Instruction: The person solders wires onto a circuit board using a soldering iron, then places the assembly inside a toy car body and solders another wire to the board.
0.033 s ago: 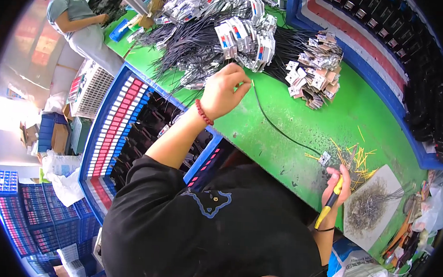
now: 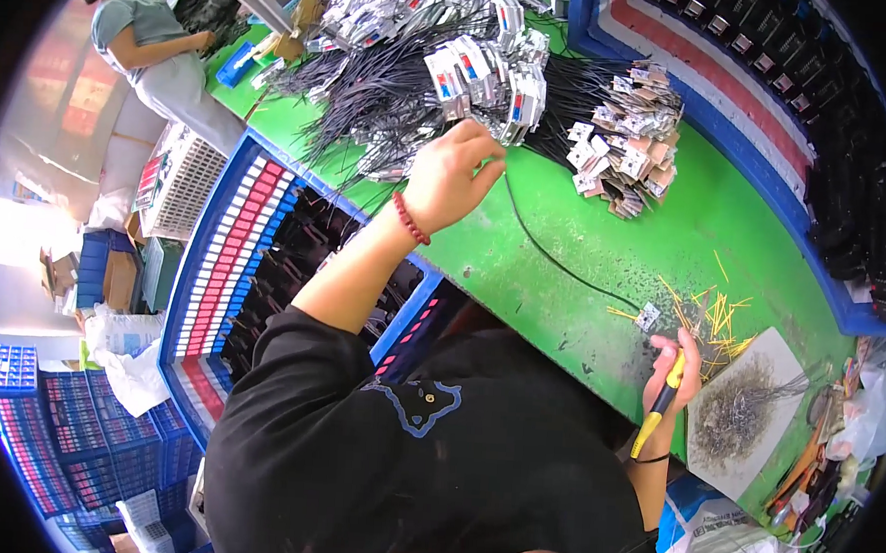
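My left hand (image 2: 456, 175), with a red bead bracelet at its wrist, is closed in a pinch at the upper end of a black cable (image 2: 545, 248). The cable curves across the green bench to a small silver plate (image 2: 647, 316) with short yellow wires beside it. Near that plate, my right hand (image 2: 680, 374) is closed around a hand tool (image 2: 661, 408) with a yellow-and-black handle. The tool's working end is hidden. Beyond my left hand lies a big heap of black cables with silver plates (image 2: 469, 73). Right of it sits another pile of plates (image 2: 630, 146).
Loose yellow wire pieces (image 2: 726, 321) lie by my right hand, next to a pale board (image 2: 754, 458) with dark scraps. Blue racks (image 2: 226, 255) stand left of the bench (image 2: 566, 223) and along its far right. A person (image 2: 145, 41) works at the far left.
My left hand has shifted slightly right, and its fingertips now cover the cable's end. My right hand and the tool look unchanged.
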A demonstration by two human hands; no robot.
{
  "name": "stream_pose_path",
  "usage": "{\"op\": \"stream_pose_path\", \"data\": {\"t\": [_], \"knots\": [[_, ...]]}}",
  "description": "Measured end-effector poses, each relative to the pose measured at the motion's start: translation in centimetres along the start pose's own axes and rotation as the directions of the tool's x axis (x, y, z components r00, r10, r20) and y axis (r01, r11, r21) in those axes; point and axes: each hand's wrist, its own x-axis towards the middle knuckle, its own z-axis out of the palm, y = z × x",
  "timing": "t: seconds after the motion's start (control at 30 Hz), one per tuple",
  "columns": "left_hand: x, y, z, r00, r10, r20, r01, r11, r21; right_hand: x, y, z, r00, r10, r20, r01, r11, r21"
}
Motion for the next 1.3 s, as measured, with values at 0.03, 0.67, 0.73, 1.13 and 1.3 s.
{"op": "stream_pose_path", "data": {"t": [0.03, 0.67, 0.73, 1.13, 1.3], "knots": [[1.3, 0.4, 0.4, 0.999, -0.039, 0.02, 0.036, 0.992, 0.119, 0.0, 0.0, 0.1, 1.0, -0.01, 0.002, 0.009, 1.0, 0.018], [8.8, 7.6, -5.5, 0.968, -0.132, 0.212, 0.163, 0.978, -0.132, 0.7, -1.6, -0.4, 0.971, 0.225, -0.079, -0.188, 0.927, 0.326], [8.6, 11.0, -6.0, 0.983, 0.037, 0.18, 0.009, 0.969, -0.248, 3.0, -4.7, -1.9, 0.976, 0.17, -0.135, -0.108, 0.92, 0.376], [10.1, 18.4, -2.0, 0.87, 0.483, 0.101, -0.407, 0.818, -0.406, 13.7, -12.5, -2.0, 0.895, -0.313, -0.319, 0.406, 0.868, 0.287], [10.5, 17.1, 0.8, 0.924, 0.302, 0.235, -0.084, 0.758, -0.647, 11.8, -12.0, -2.1, 0.927, -0.243, -0.287, 0.347, 0.847, 0.404]]}}
